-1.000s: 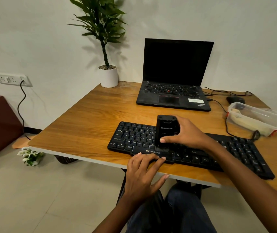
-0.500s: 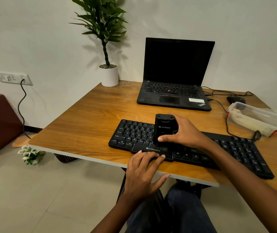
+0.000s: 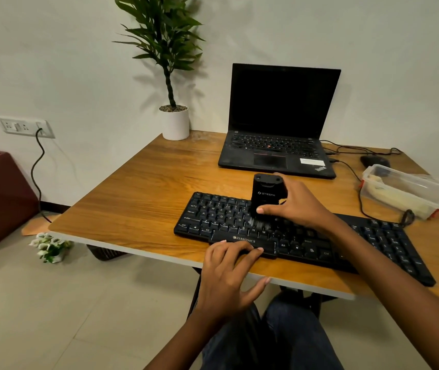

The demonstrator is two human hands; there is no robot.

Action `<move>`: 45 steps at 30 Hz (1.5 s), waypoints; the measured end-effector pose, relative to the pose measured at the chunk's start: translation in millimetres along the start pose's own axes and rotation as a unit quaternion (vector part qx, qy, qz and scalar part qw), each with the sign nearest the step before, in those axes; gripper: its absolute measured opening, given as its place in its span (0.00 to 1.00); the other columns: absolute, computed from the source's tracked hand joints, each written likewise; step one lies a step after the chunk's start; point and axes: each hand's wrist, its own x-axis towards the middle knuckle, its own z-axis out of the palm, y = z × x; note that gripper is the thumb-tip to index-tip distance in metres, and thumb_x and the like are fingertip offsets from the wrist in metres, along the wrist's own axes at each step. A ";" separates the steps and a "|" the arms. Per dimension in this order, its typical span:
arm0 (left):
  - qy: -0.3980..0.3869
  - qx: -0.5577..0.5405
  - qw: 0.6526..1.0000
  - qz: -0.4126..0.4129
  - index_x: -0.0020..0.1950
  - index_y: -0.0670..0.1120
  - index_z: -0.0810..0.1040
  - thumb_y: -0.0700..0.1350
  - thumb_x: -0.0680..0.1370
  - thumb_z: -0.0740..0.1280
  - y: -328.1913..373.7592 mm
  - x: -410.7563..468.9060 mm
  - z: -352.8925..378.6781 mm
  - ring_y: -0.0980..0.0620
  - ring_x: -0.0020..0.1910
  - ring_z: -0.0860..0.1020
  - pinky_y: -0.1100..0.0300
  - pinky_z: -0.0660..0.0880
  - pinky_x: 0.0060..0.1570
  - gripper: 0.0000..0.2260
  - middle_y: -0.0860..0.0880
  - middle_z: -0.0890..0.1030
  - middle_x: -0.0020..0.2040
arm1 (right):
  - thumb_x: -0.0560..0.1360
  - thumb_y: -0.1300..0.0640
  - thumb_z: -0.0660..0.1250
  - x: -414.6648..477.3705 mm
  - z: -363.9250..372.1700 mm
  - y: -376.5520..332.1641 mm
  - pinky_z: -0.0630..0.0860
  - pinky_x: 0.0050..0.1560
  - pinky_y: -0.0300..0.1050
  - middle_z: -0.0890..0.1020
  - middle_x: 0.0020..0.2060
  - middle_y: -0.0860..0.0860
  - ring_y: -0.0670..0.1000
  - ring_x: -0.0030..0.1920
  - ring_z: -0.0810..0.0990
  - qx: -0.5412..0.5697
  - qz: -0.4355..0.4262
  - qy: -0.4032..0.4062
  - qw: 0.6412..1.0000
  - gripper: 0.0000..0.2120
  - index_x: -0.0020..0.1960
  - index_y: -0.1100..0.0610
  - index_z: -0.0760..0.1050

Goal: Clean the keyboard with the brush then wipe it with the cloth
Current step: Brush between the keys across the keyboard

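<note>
Your right hand (image 3: 297, 206) grips the brush (image 3: 267, 192), hiding the middle keys; its bristles blur on the keyboard (image 3: 218, 217). Your left hand (image 3: 226, 273) rests straight-fingered on its front edge.

We see a black keyboard (image 3: 221, 217) with white letters on its keys and a white brand name on its front edge. The brush (image 3: 267, 193) has a black body with a pale logo. The table (image 3: 138, 204) is orange-brown with darker wood grain and a white edge. The laptop (image 3: 282, 102) is black, with one red dot among its keys. The plant (image 3: 165, 30) has green leaves and a white pot.
</note>
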 end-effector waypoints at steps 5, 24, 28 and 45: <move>-0.037 -0.017 0.999 0.028 0.57 0.51 0.79 0.63 0.72 0.67 -9.7 11.9 -7.6 0.53 0.49 0.71 0.57 0.66 0.49 0.20 0.52 0.77 0.52 | 0.65 0.55 0.77 -0.4 4.4 -9.7 0.74 0.44 0.33 0.77 0.48 0.45 0.45 0.49 0.76 0.005 -0.009 0.060 0.998 0.28 0.61 0.55 0.69; -0.036 -0.057 0.998 0.012 0.57 0.52 0.79 0.64 0.72 0.67 -11.5 12.7 -8.4 0.54 0.49 0.72 0.58 0.66 0.48 0.20 0.54 0.77 0.52 | 0.65 0.56 0.76 2.6 14.7 -13.3 0.70 0.47 0.28 0.76 0.50 0.44 0.43 0.52 0.73 0.033 -0.028 -0.012 0.999 0.29 0.62 0.55 0.70; -0.038 -0.059 0.998 0.009 0.57 0.53 0.79 0.64 0.72 0.67 -10.8 12.3 -8.7 0.54 0.50 0.72 0.59 0.65 0.48 0.20 0.54 0.78 0.52 | 0.65 0.56 0.77 2.3 15.5 -15.9 0.72 0.45 0.30 0.76 0.48 0.42 0.42 0.49 0.76 0.035 -0.032 0.019 0.999 0.25 0.58 0.52 0.70; -0.033 -0.058 0.998 0.006 0.57 0.53 0.79 0.64 0.72 0.68 -11.1 11.6 -8.1 0.54 0.50 0.73 0.58 0.67 0.49 0.20 0.54 0.78 0.51 | 0.65 0.52 0.76 12.2 8.8 -31.5 0.67 0.48 0.27 0.73 0.52 0.42 0.42 0.54 0.72 -0.030 -0.033 -0.092 0.995 0.31 0.65 0.55 0.69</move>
